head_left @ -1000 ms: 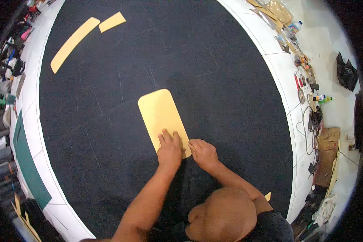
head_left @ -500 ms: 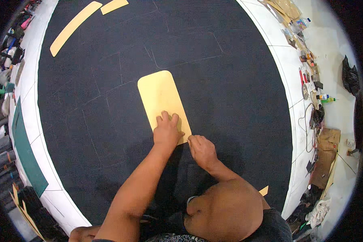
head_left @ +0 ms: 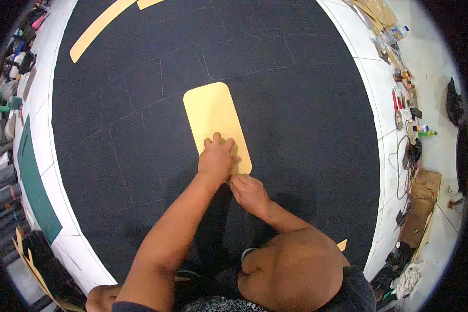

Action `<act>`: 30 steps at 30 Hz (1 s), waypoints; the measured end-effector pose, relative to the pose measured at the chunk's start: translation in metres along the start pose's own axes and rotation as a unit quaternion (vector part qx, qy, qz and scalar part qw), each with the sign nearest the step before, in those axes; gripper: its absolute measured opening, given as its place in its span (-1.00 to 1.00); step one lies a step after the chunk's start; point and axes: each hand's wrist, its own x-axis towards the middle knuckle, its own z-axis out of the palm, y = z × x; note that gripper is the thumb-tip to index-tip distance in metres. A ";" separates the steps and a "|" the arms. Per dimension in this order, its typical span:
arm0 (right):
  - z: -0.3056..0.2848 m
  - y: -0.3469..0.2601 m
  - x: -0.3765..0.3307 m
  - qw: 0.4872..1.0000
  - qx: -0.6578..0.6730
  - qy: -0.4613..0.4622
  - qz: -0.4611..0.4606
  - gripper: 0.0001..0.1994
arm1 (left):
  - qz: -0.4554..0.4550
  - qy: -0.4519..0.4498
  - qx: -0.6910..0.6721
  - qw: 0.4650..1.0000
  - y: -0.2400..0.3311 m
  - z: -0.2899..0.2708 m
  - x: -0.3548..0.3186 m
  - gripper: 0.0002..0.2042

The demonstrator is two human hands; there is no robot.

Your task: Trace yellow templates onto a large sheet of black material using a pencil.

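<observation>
Panel (head_left: 211, 112): yellow, oblong, with rounded corners; lies flat near the middle of the view, its far end leaning slightly left.
Left hand (head_left: 217, 160): palm down over the near part of the panel; fingers spread wide and bent slightly, pointing away from the body, fingertips resting on the yellow surface.
Left thumb (head_left: 236, 160): set out to the right, over the panel.
Left forearm (head_left: 174, 229): rises from the lower edge, inclined to the right toward the wrist; the elbow is bent.
Right hand (head_left: 250, 192): back of the hand upward; fingers drawn together in a narrow pinch at the panel's near edge, just beside the left wrist. Whether a small item sits between the fingertips cannot be told.
Right forearm (head_left: 288, 218): runs up and left to the hand from the lower right.
Work surface: black cloth (head_left: 307, 114), spread beneath the panel, marked with thin pale lines (head_left: 260, 70) beyond and left of it.
Other yellow pieces: curved strip (head_left: 101, 26) at the upper left; short strip (head_left: 150, 3) just beside it, cut by the upper edge; small piece (head_left: 342, 245) at the lower right.
Left border: green sheet (head_left: 39, 192) on the white floor (head_left: 44, 132), beside the cloth.
</observation>
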 end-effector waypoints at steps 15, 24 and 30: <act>0.020 0.000 0.022 0.996 0.050 -0.037 -0.063 -0.86 | 0.039 0.001 -0.061 0.997 -0.022 -0.004 0.007 -0.69; 0.041 0.004 0.036 0.998 0.009 -0.025 -0.058 -0.79 | 0.022 -0.028 -0.071 0.997 -0.019 -0.009 0.010 -0.67; 0.042 0.016 0.043 0.997 -0.019 -0.015 -0.070 -0.83 | 0.054 -0.055 -0.049 0.996 -0.028 -0.005 0.022 -0.65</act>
